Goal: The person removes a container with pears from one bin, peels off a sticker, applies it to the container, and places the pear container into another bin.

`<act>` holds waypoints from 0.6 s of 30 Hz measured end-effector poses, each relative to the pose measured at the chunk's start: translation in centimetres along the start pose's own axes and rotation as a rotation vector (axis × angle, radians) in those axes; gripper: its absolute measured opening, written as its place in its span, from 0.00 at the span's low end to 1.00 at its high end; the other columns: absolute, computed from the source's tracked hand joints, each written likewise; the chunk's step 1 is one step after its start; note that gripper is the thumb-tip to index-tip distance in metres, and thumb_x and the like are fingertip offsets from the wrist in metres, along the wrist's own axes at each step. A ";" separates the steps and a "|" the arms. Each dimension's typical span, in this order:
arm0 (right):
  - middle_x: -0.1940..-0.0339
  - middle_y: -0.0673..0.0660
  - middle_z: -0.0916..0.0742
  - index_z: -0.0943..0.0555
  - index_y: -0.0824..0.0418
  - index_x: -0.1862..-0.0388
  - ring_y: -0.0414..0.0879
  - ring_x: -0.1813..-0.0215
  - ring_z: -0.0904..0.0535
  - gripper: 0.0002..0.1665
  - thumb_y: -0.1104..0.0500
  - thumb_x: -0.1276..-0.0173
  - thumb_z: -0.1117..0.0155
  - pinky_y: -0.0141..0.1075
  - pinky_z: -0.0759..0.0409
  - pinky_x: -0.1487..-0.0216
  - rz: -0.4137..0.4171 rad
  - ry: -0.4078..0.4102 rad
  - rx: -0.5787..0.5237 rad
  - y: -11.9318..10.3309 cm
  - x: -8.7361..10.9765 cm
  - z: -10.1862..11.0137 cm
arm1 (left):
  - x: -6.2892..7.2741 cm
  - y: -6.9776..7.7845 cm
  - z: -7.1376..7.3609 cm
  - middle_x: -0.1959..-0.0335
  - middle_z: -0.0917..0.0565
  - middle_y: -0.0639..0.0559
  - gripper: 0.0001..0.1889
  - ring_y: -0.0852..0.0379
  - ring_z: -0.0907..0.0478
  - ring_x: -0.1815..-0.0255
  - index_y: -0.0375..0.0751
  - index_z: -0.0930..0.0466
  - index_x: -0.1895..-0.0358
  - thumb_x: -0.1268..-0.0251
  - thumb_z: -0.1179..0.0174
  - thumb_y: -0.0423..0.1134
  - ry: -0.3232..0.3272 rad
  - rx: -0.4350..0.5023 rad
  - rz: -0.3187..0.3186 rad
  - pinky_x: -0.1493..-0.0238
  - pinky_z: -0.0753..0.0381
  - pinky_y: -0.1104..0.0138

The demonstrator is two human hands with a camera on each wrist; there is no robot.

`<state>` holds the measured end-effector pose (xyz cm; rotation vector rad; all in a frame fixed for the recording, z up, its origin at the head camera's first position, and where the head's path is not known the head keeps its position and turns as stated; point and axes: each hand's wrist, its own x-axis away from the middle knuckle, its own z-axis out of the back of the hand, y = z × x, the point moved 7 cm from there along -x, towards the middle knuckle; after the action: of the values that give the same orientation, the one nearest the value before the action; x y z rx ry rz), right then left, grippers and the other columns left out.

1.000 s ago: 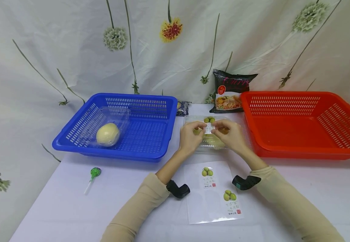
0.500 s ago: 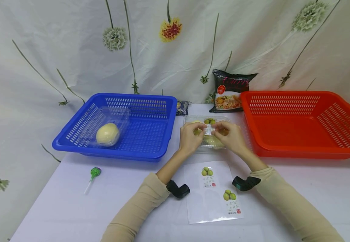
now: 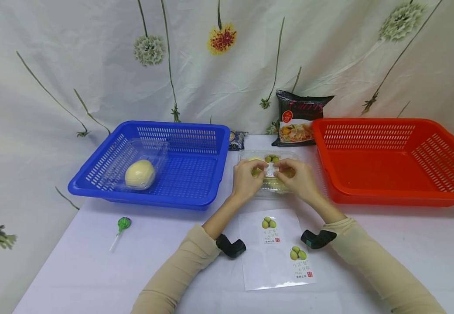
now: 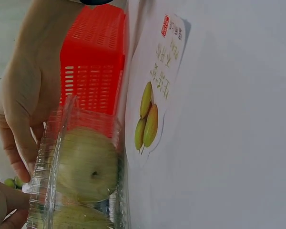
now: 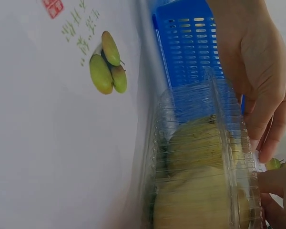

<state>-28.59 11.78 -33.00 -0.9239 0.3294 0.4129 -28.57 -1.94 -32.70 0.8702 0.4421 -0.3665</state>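
A clear plastic clamshell box (image 3: 267, 191) stands on the table between the two baskets, with round yellow-green fruits (image 4: 88, 164) inside. Over its lid, my left hand (image 3: 246, 179) and right hand (image 3: 300, 179) pinch opposite sides of a small white sticker (image 3: 271, 169) with green fruits printed on it. The fingertips are at the lid; whether the sticker touches it I cannot tell. In the left wrist view the right hand (image 4: 31, 90) shows beside the lid. A sticker sheet (image 3: 264, 272) bearing two similar printed stickers lies in front of the box.
On the left stands a blue basket (image 3: 144, 200) holding another clear box with one pale fruit (image 3: 140, 174). A red basket (image 3: 399, 197) is on the right. Behind are a black noodle packet (image 3: 297, 120) and a small dark packet (image 3: 237, 141). A green lollipop (image 3: 124, 223) lies front left.
Both hands' fingertips and the sticker have come down slightly toward the near side of the lid. The box, the sheet and the baskets have stayed put.
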 end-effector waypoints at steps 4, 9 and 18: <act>0.64 0.66 0.14 0.18 0.73 0.59 0.55 0.63 0.21 0.12 0.72 0.44 0.34 0.42 0.22 0.60 0.020 -0.009 0.040 -0.1 0.1 -0.2 | 0.1 -0.1 -0.1 0.69 0.14 0.48 0.08 0.51 0.25 0.62 0.38 0.14 0.65 0.50 0.35 0.27 -0.017 -0.018 0.010 0.53 0.33 0.59; 0.63 0.67 0.15 0.17 0.73 0.61 0.58 0.58 0.22 0.11 0.71 0.45 0.33 0.48 0.26 0.54 0.042 -0.003 0.095 -0.3 0.1 -0.2 | 0.1 -0.2 -0.2 0.67 0.14 0.49 0.09 0.50 0.25 0.60 0.38 0.15 0.63 0.49 0.35 0.28 -0.042 -0.037 0.019 0.51 0.34 0.57; 0.63 0.67 0.16 0.17 0.72 0.62 0.59 0.57 0.22 0.12 0.70 0.46 0.31 0.50 0.27 0.54 0.040 -0.005 0.105 -0.1 -0.1 0.0 | -0.3 -0.6 -0.3 0.57 0.14 0.48 0.10 0.48 0.28 0.47 0.39 0.14 0.61 0.49 0.34 0.30 -0.090 -0.059 0.042 0.42 0.38 0.54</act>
<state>-28.66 11.66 -32.90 -0.8148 0.3624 0.4304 -29.18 -2.02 -33.11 0.8012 0.3489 -0.3508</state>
